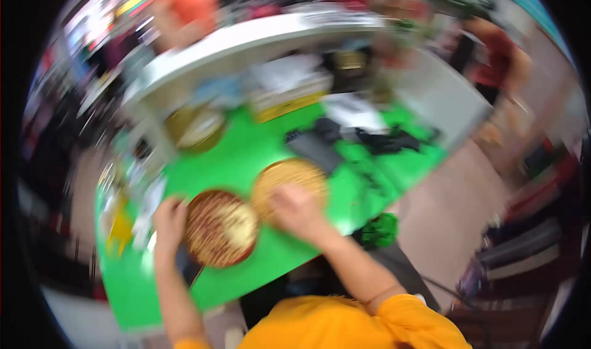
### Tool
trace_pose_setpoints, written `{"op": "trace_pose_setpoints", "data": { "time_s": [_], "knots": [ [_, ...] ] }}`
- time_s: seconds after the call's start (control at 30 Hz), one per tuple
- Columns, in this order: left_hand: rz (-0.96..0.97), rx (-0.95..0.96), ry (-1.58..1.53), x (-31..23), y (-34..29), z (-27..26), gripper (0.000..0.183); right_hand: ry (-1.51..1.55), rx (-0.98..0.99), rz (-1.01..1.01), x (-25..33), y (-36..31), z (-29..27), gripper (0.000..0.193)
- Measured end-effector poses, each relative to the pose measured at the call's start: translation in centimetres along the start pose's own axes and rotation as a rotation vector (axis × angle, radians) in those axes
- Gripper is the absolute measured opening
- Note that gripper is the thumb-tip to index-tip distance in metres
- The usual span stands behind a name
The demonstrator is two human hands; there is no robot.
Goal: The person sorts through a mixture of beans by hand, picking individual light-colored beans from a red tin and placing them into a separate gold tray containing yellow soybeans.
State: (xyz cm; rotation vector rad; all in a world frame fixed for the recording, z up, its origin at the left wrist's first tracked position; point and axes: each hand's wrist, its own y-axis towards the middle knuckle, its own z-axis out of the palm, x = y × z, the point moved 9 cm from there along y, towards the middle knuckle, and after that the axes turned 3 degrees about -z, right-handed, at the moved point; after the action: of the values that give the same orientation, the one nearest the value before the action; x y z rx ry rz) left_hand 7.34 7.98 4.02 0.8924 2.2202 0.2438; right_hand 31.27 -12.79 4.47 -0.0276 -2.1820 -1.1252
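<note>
On the green table [237,127] two round, shallow containers sit side by side in front of me. The left one is a brown-rimmed round container [209,232] with a reddish-brown, streaky content and a pale yellow patch on its right side. The other is a round tan container [289,170] with a grainy or woven-looking surface. Beside the brown-rimmed container's left edge, my left hand [168,223] is closed, its fingers curled; anything in them is too blurred to name. My right hand [295,208] reaches over the tan container, fingers pointing down and smeared by motion.
A grey-black flat object [314,151] and black cloth-like items [388,141] lie farther right. A yellow-and-white box [289,96] and a round golden container [196,127] stand under a white shelf [246,36]. Yellow and white items [120,226] crowd the left edge. Another person [492,60] is at far right.
</note>
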Motion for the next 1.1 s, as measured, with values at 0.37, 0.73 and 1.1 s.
{"op": "trace_pose_setpoints", "data": {
  "time_s": [0.37, 0.73, 1.1],
  "knots": [
    [-0.043, 0.046, -0.032, 1.8, -2.2, -1.5, 0.022, 0.092, 0.737, 0.021, 8.2, 0.5, 13.7, 0.009],
    [-0.021, 0.049, -0.034, 2.2, -2.5, -1.4, 0.019, -0.251, 1.018, -0.167, 8.0, -1.5, 19.5, 0.012],
    [-0.036, 0.063, -0.032, 2.4, -2.6, -0.6, 0.021, -0.176, 0.454, 0.129, 5.2, 2.5, 7.5, 0.013]
  ]
}}
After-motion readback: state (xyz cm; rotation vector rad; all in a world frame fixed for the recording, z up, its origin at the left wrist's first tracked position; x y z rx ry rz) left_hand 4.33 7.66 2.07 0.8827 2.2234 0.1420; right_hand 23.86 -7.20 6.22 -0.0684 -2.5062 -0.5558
